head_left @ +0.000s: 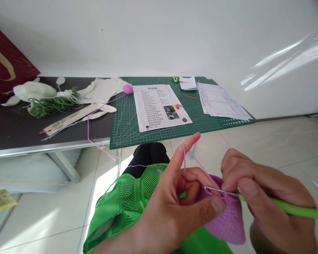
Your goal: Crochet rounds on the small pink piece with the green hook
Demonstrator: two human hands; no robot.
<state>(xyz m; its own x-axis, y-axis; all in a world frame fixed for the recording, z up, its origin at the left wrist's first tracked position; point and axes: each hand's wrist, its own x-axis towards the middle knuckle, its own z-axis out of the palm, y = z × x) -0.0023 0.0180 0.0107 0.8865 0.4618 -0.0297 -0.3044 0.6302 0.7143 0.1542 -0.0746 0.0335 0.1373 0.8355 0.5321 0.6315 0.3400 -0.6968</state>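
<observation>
My left hand (pixel 180 197) pinches the edge of a purple crochet piece (pixel 226 220) between thumb and fingers, with the index finger raised and purple yarn (pixel 184 160) looped around it. In my right hand (pixel 270 197) is a crochet hook (pixel 294 208) with a green handle; its metal shaft lies across the top edge of the piece, near my left thumb. The hook's tip points left, and a strand runs from the raised finger down to the work. From my left hand the yarn trails across my lap to a small purple yarn ball (pixel 127 89) on the table.
A green cutting mat (pixel 124 123) carries a printed pattern sheet (pixel 151 106), colourful stitch markers (pixel 178 106), an orange stick (pixel 190 97) and more papers (pixel 222 102). Green yarn (pixel 51 106), white crochet pieces (pixel 103 90) and a long pale case (pixel 71 118) lie on the dark table (pixel 5 132) at left.
</observation>
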